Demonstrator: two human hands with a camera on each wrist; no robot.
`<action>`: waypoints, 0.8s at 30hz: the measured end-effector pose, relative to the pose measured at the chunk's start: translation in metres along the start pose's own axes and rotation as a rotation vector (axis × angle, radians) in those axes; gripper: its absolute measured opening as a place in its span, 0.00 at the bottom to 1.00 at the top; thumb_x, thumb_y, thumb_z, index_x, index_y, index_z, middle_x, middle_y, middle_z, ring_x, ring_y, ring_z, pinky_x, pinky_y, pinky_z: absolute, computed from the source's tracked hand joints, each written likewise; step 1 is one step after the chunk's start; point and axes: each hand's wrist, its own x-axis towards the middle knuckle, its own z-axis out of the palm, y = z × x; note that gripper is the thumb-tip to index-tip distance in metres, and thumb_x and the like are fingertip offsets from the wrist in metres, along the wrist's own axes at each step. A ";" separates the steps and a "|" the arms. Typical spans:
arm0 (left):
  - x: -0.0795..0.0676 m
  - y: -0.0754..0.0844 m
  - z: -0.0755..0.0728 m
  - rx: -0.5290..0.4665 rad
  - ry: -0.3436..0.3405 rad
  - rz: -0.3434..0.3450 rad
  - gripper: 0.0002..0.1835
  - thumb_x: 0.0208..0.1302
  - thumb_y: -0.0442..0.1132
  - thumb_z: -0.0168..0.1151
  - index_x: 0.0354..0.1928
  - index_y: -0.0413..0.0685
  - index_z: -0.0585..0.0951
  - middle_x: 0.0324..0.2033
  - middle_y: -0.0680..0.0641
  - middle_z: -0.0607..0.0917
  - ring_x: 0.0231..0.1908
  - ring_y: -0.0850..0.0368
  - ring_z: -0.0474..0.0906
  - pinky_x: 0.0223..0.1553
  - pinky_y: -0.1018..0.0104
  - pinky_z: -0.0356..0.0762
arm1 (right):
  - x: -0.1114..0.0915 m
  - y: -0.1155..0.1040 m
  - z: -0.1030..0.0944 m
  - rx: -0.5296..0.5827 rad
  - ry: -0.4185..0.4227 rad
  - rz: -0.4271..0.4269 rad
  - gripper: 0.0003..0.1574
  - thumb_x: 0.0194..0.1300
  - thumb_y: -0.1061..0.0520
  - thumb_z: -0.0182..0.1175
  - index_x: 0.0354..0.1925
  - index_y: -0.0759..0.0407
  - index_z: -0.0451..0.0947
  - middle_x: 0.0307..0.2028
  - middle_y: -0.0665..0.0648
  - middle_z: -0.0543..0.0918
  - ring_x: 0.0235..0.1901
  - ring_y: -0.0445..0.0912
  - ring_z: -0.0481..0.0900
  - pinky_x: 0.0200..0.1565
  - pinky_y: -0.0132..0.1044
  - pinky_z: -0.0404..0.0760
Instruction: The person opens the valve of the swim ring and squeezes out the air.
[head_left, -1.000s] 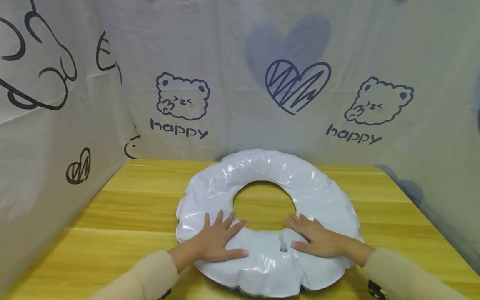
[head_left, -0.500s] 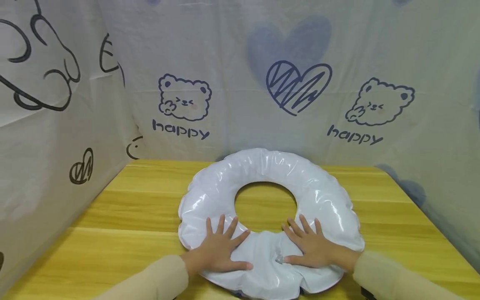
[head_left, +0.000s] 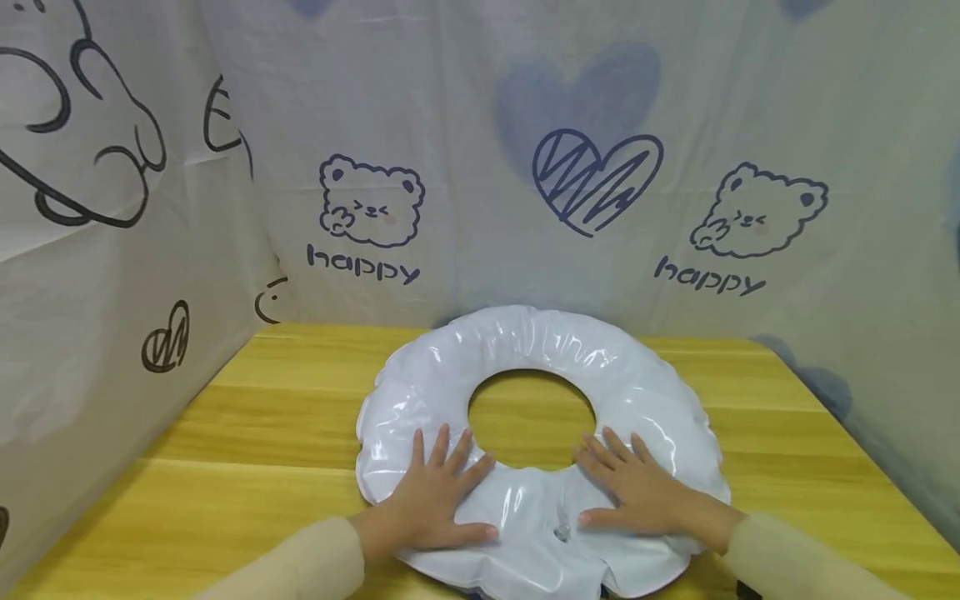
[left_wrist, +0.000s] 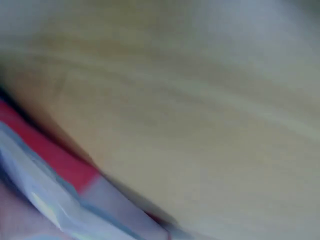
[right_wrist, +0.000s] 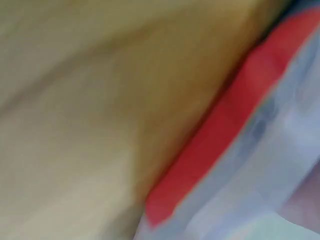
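A white inflatable swim ring (head_left: pixel 540 337) lies flat on a wooden table, its surface glossy and creased. My left hand (head_left: pixel 431 500) rests on the ring's near left part, palm down with fingers spread. On the near right part my right hand (head_left: pixel 641 492) presses in the same way, fingertips by the inner hole. A small clear valve (head_left: pixel 561 533) sits between the hands, just left of the right thumb. Both wrist views are blurred; red patches show on the ring's lower side (left_wrist: pixel 55 160) in the left one and on its red edge (right_wrist: pixel 225 125) in the right one.
The yellow wood-grain table (head_left: pixel 247 433) extends on both sides of the ring. A pale cloth (head_left: pixel 480 242) printed with bears and hearts hangs behind it, close to the ring's far edge. More printed cloth (head_left: pixel 97 317) hangs along the left side.
Half a second ago both hands came nearer and the right thumb met the valve; now they are slightly farther forward and the thumb is off it. Creases around the valve have shifted.
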 end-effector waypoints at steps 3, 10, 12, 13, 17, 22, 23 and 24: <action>-0.004 -0.014 -0.005 -0.011 0.062 -0.032 0.51 0.52 0.78 0.42 0.71 0.52 0.57 0.70 0.33 0.52 0.67 0.26 0.45 0.58 0.24 0.40 | -0.004 0.014 -0.008 -0.012 0.080 0.019 0.56 0.56 0.28 0.53 0.69 0.62 0.56 0.70 0.68 0.54 0.68 0.70 0.45 0.62 0.70 0.41; -0.021 -0.042 -0.005 -0.016 0.073 -0.149 0.57 0.44 0.82 0.43 0.70 0.50 0.58 0.69 0.32 0.53 0.67 0.26 0.45 0.57 0.23 0.41 | -0.019 0.048 -0.010 0.006 0.061 0.080 0.63 0.50 0.28 0.58 0.71 0.60 0.49 0.70 0.72 0.46 0.68 0.72 0.38 0.63 0.68 0.35; -0.024 -0.045 -0.004 -0.017 0.052 -0.169 0.57 0.44 0.82 0.44 0.70 0.50 0.58 0.70 0.32 0.52 0.68 0.27 0.45 0.56 0.23 0.40 | -0.024 0.054 -0.007 0.025 0.053 0.070 0.63 0.50 0.28 0.58 0.71 0.59 0.47 0.70 0.73 0.45 0.68 0.72 0.37 0.64 0.66 0.32; -0.025 -0.046 -0.003 -0.023 0.046 -0.175 0.57 0.44 0.81 0.45 0.70 0.50 0.58 0.70 0.32 0.52 0.68 0.28 0.45 0.56 0.22 0.40 | -0.026 0.056 -0.005 0.026 0.057 0.064 0.63 0.51 0.28 0.58 0.72 0.58 0.46 0.70 0.73 0.46 0.68 0.72 0.37 0.65 0.64 0.29; -0.027 -0.046 -0.001 -0.035 0.016 -0.188 0.55 0.46 0.79 0.48 0.71 0.51 0.56 0.70 0.33 0.51 0.69 0.29 0.44 0.55 0.21 0.39 | -0.032 0.063 0.002 0.033 0.088 0.041 0.61 0.53 0.30 0.57 0.72 0.57 0.45 0.70 0.74 0.47 0.69 0.70 0.39 0.66 0.43 0.15; -0.027 -0.045 0.000 -0.034 0.021 -0.172 0.55 0.47 0.78 0.48 0.70 0.49 0.56 0.70 0.32 0.50 0.68 0.28 0.43 0.56 0.21 0.38 | -0.037 0.063 0.002 0.017 0.108 0.026 0.58 0.55 0.31 0.57 0.71 0.58 0.47 0.69 0.74 0.49 0.71 0.65 0.36 0.62 0.33 0.12; -0.028 -0.044 0.000 -0.029 0.033 -0.166 0.55 0.47 0.79 0.46 0.70 0.49 0.57 0.70 0.32 0.51 0.68 0.27 0.44 0.56 0.22 0.39 | -0.037 0.061 0.001 0.013 0.124 0.017 0.57 0.55 0.32 0.57 0.71 0.58 0.48 0.69 0.74 0.49 0.71 0.62 0.34 0.63 0.34 0.13; -0.028 -0.043 0.000 -0.027 0.048 -0.157 0.55 0.47 0.79 0.45 0.70 0.48 0.57 0.70 0.32 0.51 0.68 0.27 0.44 0.56 0.22 0.39 | -0.038 0.058 0.000 0.011 0.144 0.006 0.56 0.56 0.33 0.57 0.71 0.58 0.48 0.69 0.73 0.50 0.72 0.59 0.32 0.64 0.34 0.14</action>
